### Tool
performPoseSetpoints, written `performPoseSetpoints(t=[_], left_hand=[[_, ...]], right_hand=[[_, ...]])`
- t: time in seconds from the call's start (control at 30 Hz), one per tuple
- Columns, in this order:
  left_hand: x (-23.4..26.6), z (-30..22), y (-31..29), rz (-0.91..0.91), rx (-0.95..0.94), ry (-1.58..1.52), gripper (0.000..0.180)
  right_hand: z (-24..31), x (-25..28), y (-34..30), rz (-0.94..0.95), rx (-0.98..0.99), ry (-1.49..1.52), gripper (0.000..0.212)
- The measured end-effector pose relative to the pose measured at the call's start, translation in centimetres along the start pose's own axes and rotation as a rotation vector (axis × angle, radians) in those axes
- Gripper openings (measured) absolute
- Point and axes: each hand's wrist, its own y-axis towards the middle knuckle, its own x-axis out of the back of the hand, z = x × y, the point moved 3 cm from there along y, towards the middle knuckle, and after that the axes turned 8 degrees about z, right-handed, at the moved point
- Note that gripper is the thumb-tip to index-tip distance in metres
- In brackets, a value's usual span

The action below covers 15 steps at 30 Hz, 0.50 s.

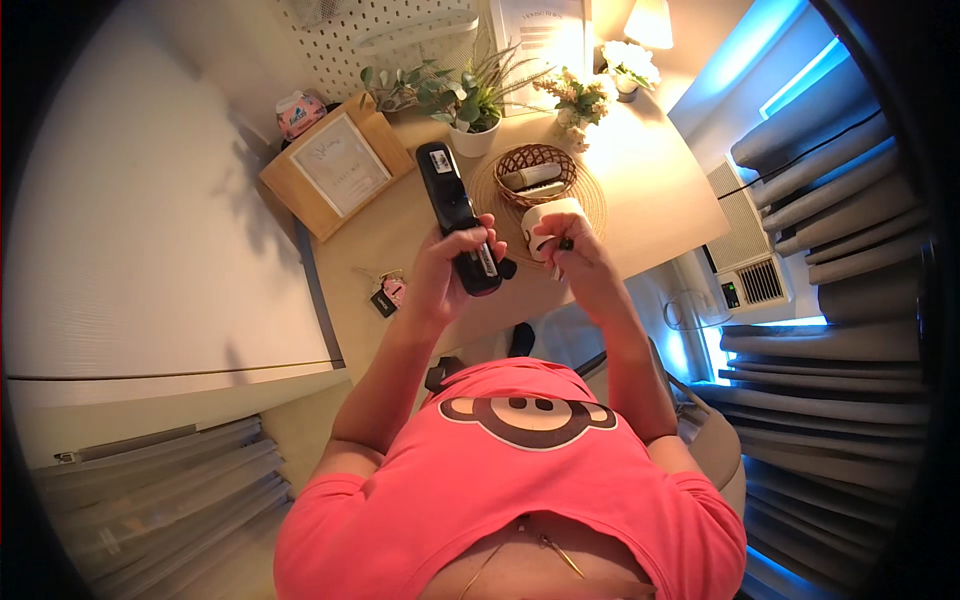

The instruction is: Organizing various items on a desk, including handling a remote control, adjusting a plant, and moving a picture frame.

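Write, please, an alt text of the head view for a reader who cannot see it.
A person's left hand holds a long black device over a light table, while the right hand pinches a dark item too small to identify. Beyond them are a wicker basket on a round woven mat and a potted plant.

warm glare from the lamp (pixel 650 24)

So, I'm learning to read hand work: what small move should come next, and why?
Probably ease the right hand, which pinches a small dark item, clear of the white cup. The hand overlaps the cup in this view, and I can't tell whether they touch; the left hand is busy gripping the long black device.
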Motion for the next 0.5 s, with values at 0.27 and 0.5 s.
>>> performPoseSetpoints(t=[0.27,0.5], left_hand=[[0.0,0.0,0.1,0.111,-0.155,0.025,0.059],[-0.7,0.2,0.5,0.098,-0.139,-0.305,0.036]], right_hand=[[-1.5,1.0,0.0,-0.2,0.004,0.672,0.022],[1.3,-1.2,0.5,-0.245,0.1,0.435,0.016]])
